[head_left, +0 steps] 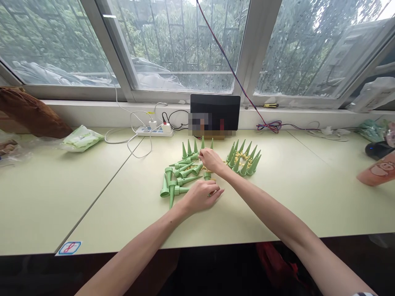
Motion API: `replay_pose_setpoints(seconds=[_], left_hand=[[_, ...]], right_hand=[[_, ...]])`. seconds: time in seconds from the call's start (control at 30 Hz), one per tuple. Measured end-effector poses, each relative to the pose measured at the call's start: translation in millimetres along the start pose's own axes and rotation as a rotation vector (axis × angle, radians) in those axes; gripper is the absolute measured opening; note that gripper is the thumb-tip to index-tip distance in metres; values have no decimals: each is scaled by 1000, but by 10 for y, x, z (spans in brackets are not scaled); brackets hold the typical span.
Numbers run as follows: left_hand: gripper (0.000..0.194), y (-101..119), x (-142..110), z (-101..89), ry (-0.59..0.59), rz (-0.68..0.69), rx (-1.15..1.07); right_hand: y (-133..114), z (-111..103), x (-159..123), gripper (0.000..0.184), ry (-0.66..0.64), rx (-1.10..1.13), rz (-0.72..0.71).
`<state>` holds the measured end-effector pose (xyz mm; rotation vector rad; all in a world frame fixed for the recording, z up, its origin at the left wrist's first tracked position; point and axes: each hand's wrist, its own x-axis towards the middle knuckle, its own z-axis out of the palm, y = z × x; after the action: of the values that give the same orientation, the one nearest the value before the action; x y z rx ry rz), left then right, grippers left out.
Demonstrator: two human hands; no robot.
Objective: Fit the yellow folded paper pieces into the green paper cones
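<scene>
My right hand (pixel 211 161) is closed in a pinch at the right edge of a pile of green plastic spikes with wide collars (pixel 186 172). Its fingertips hide whatever they hold. Just behind it, an upright green spike (pixel 203 142) stands in a loose row with several others. Nearer to me, my left hand (pixel 202 195) rests low over the table with curled fingers; what lies inside them is hidden. A short green collar piece (pixel 207 176) shows between the two hands. Small yellow pieces (pixel 242 158) lie within a ring of upright green spikes (pixel 253 165) to the right.
A dark screen (pixel 216 111) stands behind the spikes. At the back left are a power strip (pixel 156 130), loose white cables and a green-white packet (pixel 82 138). Bundled wires (pixel 270 126) lie at the back right, and a pink bottle (pixel 378 169) sits at the far right.
</scene>
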<state>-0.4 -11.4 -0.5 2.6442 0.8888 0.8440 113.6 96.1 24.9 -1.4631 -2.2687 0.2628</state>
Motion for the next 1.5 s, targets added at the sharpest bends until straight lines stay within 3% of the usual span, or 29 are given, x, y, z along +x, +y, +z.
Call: replay_pose_setpoints(seconds=[0.2,0.4,0.47,0.57,0.7,1.17,1.33,1.5], left_hand=[[35,-47,19,-11,144,-80,-52],[8,-110,48,-54,346,-155,-101],[12,-122,56,-66,386,-185,-111],[22,-138,59,-71,355,-173,-115],[17,-163,52,-55,288,-145,-118],[16,-211,78,-69,283,-131,-109],[13,-211,98,-111,317,-224,-73],[21,-216,103,-125,239,-329,-6]], right_hand=[[54,-151,-462,18,229,367,-137],[292,-162,-970,22,261,582,-105],[321,-118,-1042,25,250,678,-77],[284,-62,-1082,29,238,825,-26],[210,-37,-1084,31,224,901,-30],[169,-107,-1133,25,200,838,-56],[238,-114,-1102,24,305,792,18],[277,-123,-1089,25,355,721,53]])
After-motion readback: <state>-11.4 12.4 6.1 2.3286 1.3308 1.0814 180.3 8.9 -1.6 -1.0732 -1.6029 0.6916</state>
